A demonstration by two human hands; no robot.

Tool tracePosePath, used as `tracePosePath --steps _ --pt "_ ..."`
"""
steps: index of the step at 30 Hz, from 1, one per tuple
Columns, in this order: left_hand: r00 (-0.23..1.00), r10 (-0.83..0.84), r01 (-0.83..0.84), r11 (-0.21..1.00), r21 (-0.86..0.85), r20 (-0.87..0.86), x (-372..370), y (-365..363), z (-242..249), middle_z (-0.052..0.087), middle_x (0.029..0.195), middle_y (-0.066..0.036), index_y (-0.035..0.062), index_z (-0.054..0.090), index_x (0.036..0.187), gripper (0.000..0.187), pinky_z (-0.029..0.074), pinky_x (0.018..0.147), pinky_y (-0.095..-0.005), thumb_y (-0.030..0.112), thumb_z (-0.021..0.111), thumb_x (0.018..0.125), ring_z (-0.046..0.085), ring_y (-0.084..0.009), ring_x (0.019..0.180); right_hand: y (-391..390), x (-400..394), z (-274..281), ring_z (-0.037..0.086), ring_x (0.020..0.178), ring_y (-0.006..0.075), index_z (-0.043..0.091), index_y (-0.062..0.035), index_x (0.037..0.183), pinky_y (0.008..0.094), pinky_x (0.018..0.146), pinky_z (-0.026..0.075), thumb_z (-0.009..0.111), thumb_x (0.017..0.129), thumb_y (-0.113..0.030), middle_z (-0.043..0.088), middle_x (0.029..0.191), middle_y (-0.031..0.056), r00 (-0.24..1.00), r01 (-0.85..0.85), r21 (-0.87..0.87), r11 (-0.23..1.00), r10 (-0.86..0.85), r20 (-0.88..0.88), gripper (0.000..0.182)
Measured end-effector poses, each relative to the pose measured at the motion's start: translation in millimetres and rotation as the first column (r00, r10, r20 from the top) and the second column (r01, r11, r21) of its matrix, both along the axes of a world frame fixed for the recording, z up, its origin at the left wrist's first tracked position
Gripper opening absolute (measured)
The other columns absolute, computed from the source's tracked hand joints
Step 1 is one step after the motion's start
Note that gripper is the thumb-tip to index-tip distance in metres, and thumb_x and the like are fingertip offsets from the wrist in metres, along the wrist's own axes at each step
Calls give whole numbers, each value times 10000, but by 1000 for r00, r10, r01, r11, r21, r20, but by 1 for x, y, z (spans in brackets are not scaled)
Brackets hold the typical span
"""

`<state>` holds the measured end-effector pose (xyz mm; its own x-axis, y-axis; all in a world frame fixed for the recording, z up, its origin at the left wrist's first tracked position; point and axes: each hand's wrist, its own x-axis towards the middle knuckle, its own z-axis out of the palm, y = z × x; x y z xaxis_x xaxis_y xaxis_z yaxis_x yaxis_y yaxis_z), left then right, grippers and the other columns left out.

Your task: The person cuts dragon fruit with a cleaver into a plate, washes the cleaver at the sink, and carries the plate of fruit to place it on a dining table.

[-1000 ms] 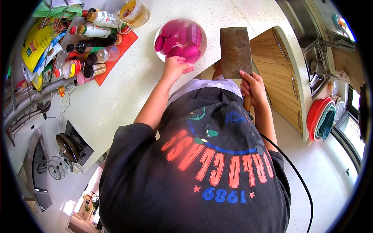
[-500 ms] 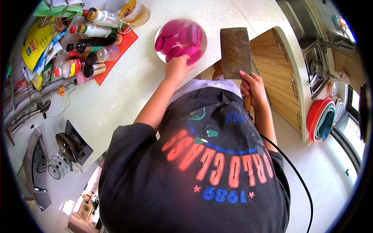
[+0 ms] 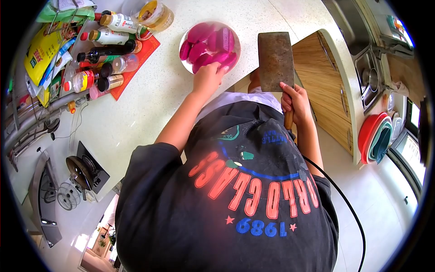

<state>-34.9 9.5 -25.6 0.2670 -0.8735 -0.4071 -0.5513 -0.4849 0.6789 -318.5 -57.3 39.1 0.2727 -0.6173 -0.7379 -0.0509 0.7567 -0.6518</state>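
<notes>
A round pale bowl [image 3: 186, 64] holds several bright magenta pieces [image 3: 200, 32] with smooth, rounded shapes. My left hand [image 3: 208, 79] is at the bowl's near side, its fingers closed on a magenta piece and partly covering it. To the right, my right hand [image 3: 294, 102] is wrapped round the wooden handle of a cleaver [image 3: 275, 61]. The cleaver's wide, dark, stained blade points away from me, beside the counter edge and apart from the bowl.
Bottles [image 3: 113, 50] lie or stand on a red mat [image 3: 144, 58] at the left, near a tub [image 3: 156, 18]. Beyond them are packets [image 3: 41, 54] and a stove with a pan [image 3: 79, 172]. Wooden cabinets [image 3: 324, 86], a sink [image 3: 351, 22] and basins [image 3: 374, 136] are at the right.
My left hand has shifted slightly at the bowl's near edge, its fingers still by the magenta pieces. The cleaver stays in my right hand, almost unmoved.
</notes>
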Motion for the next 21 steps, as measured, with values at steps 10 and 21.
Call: tracePosePath --steps 10,21 --pt "981 128 -98 975 -201 144 7 -1 -7 685 868 -79 82 721 996 206 504 750 -375 228 728 851 642 -252 819 0 -2 -1 351 376 75 470 -97 772 269 376 349 611 998 -178 374 520 -36 1000 -1 -5 1000 1 4 278" --pt "711 -211 465 857 -223 671 20 -15 -16 689 1087 -43 104 668 1173 477 316 1060 -503 244 795 735 560 -229 1118 0 -1 -1 351 375 76 469 -94 780 268 377 346 615 995 -175 374 520 -35 1000 6 -3 1000 -6 9 272"
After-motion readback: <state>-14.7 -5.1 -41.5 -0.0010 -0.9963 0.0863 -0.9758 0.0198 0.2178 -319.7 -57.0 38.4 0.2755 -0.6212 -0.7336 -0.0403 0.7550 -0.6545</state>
